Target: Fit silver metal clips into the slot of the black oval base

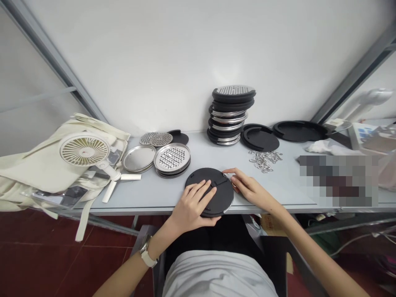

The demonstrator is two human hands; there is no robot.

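Observation:
A round black plastic grater base (222, 193) lies at the table's front edge, its flat side with a small slot facing up. My left hand (193, 206) grips it, fingers flat across the top and thumb at the near rim. At its upper right rim, my right hand (244, 185) holds a small metal wire clip (225, 175) between bent fingers, with the index finger stretched along the edge. A thin silvery rim shows at the lower right of the base. Similar wire clips (264, 161) lie in a loose pile beyond my right hand.
A tall stack of black and metal graters (232, 115) stands at the wall. Perforated metal grater discs (172, 157) and plain metal discs (139, 158) lie left, black bases (261, 138) right. A fan (85, 150) rests on a cream bag (40, 165). A pixelated patch covers the right side.

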